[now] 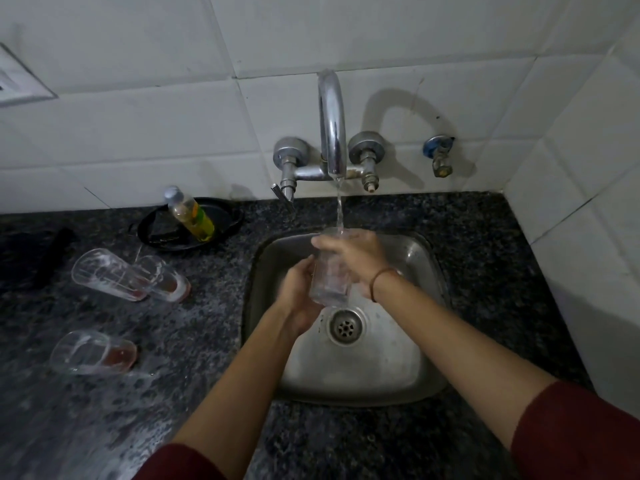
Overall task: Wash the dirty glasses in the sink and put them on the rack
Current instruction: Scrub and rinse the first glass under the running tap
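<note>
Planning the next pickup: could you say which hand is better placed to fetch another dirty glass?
Likely left: the right hand and left hand grip the clear glass, but the left is nearer the three dirty glasses on the granite counter.

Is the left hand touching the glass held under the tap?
Touching. The head view shows the left hand curled round the lower part of the glass, with no gap between them.

Left hand [298, 294] and right hand [353, 258], fingers round a glass [330, 284]

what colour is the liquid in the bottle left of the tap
Yellow, in the bottle; the head view shows it.
</note>
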